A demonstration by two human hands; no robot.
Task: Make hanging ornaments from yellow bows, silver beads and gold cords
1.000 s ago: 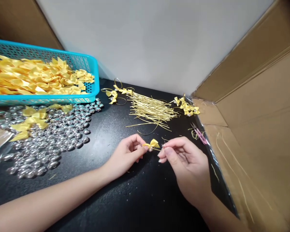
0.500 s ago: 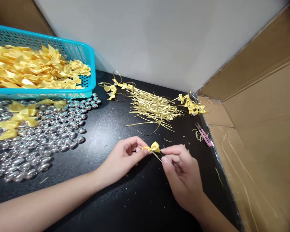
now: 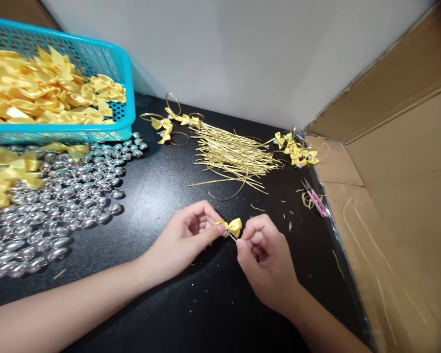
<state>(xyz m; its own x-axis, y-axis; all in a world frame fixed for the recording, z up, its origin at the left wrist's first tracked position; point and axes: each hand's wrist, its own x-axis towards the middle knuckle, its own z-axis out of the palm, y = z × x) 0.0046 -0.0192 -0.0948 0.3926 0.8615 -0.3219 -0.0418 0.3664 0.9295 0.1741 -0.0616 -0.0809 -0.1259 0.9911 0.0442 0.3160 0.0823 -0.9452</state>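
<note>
Between thumb and fingers, my left hand (image 3: 191,230) pinches a yellow ribbon bow (image 3: 235,226) by its left side, just above the table. A thin gold tie (image 3: 232,238) runs from the bow's middle toward my right hand (image 3: 266,260). The right thumb and fingertips are closed on the tie's end, close beside the bow's right loop. My left fingers cover the bow's left loop. Beyond both hands lies a pile of gold wire ties (image 3: 235,152), with one curved tie nearest me.
A turquoise basket (image 3: 59,131) of yellow bows stands back left, behind many silver beads (image 3: 77,191) with loose bows on them. Finished bows with ties (image 3: 163,128) lie by the wall, more bows (image 3: 297,151) at right. Pink thread snips (image 3: 318,201) lie near cardboard walls (image 3: 407,162).
My right hand has come a little closer to the bow, and its fingers have drawn together on the tie. The view has shifted slightly; my left hand keeps its pinch.
</note>
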